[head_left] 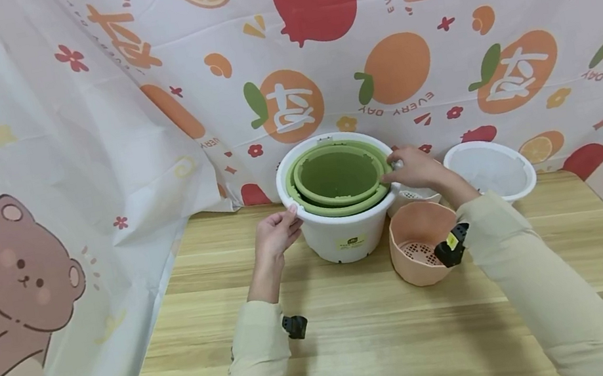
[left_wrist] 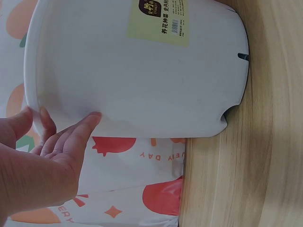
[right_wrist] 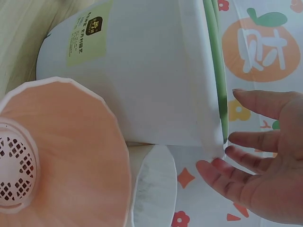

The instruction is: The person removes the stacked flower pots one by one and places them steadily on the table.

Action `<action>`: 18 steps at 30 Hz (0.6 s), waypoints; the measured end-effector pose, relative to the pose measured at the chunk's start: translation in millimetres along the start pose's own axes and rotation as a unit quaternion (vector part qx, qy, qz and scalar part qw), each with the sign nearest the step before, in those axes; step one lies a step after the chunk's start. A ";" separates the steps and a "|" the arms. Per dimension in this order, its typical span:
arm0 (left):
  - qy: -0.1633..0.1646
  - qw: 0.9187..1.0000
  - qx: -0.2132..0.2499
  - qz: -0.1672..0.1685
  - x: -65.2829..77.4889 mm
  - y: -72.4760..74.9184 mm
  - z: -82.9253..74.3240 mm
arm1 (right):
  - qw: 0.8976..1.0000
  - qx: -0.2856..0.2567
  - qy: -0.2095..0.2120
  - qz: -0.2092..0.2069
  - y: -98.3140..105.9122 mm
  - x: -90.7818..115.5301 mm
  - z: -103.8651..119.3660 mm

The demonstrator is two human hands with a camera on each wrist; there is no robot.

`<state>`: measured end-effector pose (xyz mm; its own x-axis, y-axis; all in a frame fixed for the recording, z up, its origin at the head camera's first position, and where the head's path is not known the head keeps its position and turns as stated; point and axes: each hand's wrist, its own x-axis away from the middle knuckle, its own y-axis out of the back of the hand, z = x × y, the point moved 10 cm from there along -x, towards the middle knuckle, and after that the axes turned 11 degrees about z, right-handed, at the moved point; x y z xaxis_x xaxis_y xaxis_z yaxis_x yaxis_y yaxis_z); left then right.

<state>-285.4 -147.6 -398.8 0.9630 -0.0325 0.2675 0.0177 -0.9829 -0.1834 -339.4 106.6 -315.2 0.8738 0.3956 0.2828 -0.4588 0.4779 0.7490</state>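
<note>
A large white flower pot [head_left: 324, 237] with a yellow label stands near the back of the table. Two green flower pots are nested in it: a larger one [head_left: 341, 211] and a smaller one [head_left: 337, 172] inside that. My left hand [head_left: 276, 235] pinches the white pot's rim on the left, thumb on one side and forefinger on the other; another fingertip touches the wall in the left wrist view. At the right side of the rims is my right hand [head_left: 420, 168], fingers spread and loosely bent. In the right wrist view its fingertips reach the rims, gripping nothing visible.
A salmon-pink pot [head_left: 411, 268] with a perforated base sits right of the white pot. Behind it is a smaller white pot [right_wrist: 156, 189], partly hidden. Farther right stands a round white container [head_left: 526, 190]. A fruit-printed curtain [head_left: 344, 87] hangs along the back of the wooden table [head_left: 388, 346].
</note>
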 end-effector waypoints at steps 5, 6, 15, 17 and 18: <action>0.001 1.000 -0.001 -0.001 -0.1 0.6 -0.2 | 1.000 0.002 -0.021 -0.007 0.6 -2.1 0.5; 0.001 1.000 -0.001 -0.001 -0.2 0.6 0.0 | 1.000 0.001 -0.026 -0.012 0.9 -2.5 0.6; 0.002 1.000 -0.001 0.000 -1.4 0.7 0.8 | 0.996 0.023 -0.070 -0.052 -0.8 -8.8 3.8; 0.002 1.000 -0.001 0.001 -1.6 0.7 1.0 | 0.995 0.038 -0.081 -0.051 -2.4 -10.0 4.6; 0.002 1.000 -0.001 0.001 -1.6 0.7 1.0 | 0.994 0.044 -0.084 -0.050 -3.0 -10.5 5.2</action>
<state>-286.7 -148.0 -400.3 0.9619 -0.0344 0.2711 0.0160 -0.9833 -0.1815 -346.3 96.9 -317.3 0.9323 0.2101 0.2945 -0.3589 0.4347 0.8260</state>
